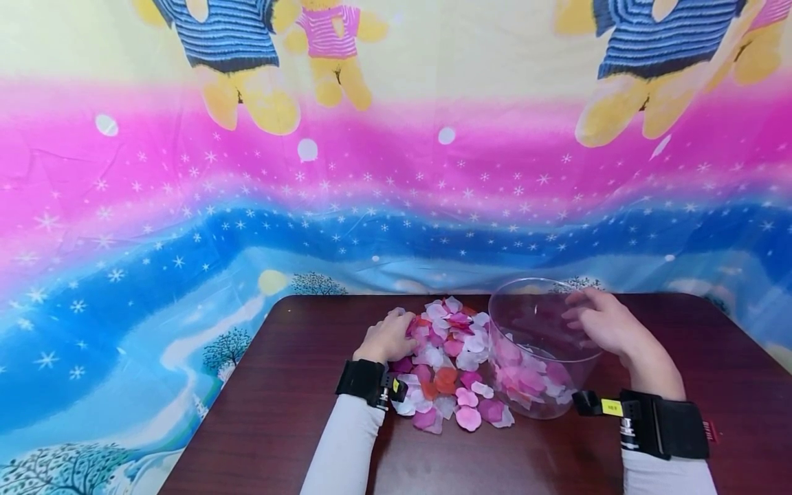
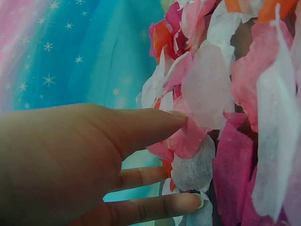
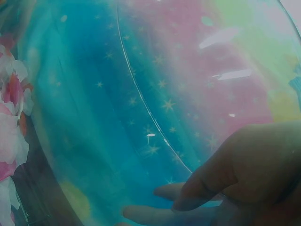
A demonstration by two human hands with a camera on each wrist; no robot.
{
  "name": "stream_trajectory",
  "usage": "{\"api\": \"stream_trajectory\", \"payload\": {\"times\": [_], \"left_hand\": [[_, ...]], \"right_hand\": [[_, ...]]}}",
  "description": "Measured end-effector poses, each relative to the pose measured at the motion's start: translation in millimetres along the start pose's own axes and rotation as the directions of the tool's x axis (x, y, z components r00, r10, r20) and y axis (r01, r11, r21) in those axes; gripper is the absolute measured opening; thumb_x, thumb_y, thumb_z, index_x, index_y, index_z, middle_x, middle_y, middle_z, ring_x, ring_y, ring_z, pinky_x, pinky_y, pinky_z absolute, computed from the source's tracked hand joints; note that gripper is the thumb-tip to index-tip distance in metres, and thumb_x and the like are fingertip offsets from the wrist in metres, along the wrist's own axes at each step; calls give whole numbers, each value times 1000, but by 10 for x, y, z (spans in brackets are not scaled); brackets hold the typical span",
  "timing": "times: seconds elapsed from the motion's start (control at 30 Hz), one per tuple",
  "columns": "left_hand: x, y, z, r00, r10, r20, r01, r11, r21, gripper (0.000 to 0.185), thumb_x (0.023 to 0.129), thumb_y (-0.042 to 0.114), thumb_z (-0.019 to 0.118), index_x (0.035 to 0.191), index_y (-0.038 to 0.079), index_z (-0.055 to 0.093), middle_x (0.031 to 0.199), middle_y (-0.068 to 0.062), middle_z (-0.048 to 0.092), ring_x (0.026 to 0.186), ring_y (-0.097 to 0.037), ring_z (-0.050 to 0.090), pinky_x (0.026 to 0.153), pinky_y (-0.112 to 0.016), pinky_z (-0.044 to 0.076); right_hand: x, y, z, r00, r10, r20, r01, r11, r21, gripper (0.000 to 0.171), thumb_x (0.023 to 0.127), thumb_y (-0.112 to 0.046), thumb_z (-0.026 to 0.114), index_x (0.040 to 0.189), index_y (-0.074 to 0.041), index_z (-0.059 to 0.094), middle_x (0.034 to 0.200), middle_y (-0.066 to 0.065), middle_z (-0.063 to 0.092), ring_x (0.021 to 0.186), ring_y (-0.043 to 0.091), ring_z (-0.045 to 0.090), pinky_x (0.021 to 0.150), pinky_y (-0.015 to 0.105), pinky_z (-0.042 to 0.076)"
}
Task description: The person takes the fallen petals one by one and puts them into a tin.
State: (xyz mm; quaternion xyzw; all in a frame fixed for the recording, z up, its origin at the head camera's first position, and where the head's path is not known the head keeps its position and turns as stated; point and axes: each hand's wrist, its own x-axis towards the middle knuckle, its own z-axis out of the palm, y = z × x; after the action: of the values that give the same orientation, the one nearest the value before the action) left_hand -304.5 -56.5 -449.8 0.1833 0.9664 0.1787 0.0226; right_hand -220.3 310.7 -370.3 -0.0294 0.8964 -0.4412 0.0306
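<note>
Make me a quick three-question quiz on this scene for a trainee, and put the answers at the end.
1. Multiple choice: what does the left hand touch?
A) the backdrop
B) the loose petals
C) the table's far edge

2. True or false: the clear container has no petals inside.

3. Short answer: which hand is at the container's rim?

Key:
1. B
2. False; several petals show through its wall.
3. The right hand.
</note>
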Motion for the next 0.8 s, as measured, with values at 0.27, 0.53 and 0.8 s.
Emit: {"api": "stream_trajectory", "payload": {"times": [0.27, 0.53, 0.8], "left_hand": [[7, 30, -1, 999, 27, -45, -27, 1000, -15, 28, 96, 22, 73, 121, 11, 71, 112, -8, 62, 97, -26, 62, 84, -47, 54], [12, 38, 18, 994, 53, -97, -58, 997, -52, 8, 96, 11, 71, 102, 7, 75, 93, -6, 59, 80, -19, 56, 73, -35, 51], [15, 19, -43, 993, 41, -109, -57, 988, -147, 11, 98, 9, 69, 105, 7, 78, 93, -4, 71, 77, -15, 61, 73, -33, 54]], "right_hand": [[1, 6, -4, 1000, 2, 3, -2, 1000, -3, 41, 105, -7, 31, 140, 15, 36, 133, 41, 53, 121, 54, 57, 81, 50, 59], [-8, 8, -5, 1000, 14, 9, -14, 1000, -8, 42, 107, -8, 31, 141, 15, 35, 135, 41, 52, 122, 54, 56, 83, 51, 58], [-12, -5, -7, 1000, 12, 13, -12, 1000, -1, 43, 107, -9, 32, 142, 15, 34, 135, 41, 52, 123, 54, 55, 84, 51, 58]]}}
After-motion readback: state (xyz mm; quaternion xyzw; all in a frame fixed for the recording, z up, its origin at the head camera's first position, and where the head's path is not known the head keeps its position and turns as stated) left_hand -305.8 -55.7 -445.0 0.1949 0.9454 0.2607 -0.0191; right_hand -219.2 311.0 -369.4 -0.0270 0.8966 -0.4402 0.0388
